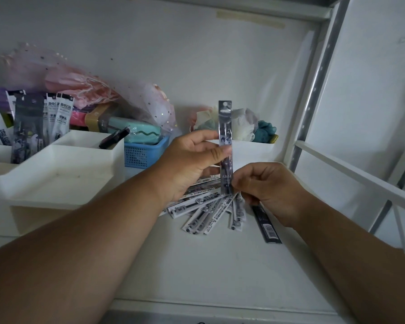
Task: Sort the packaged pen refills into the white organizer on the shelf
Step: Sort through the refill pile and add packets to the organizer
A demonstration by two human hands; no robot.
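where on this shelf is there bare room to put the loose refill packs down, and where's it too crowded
Bare shelf lies in front of the fanned refill packs, between the two forearms. The organizer's front tray is also bare. Crowded: the back compartment full of upright packs, the blue basket, and the spot under both hands.

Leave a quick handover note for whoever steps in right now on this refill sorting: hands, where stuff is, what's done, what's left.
Left hand pinches the middle of one upright refill pack; right hand pinches its lower end.
White organizer sits at left on the shelf.
Done: several packs stand in its rear-left compartment.
Left: place the held pack, then the fanned pile under the hands and the dark pack lying to its right.
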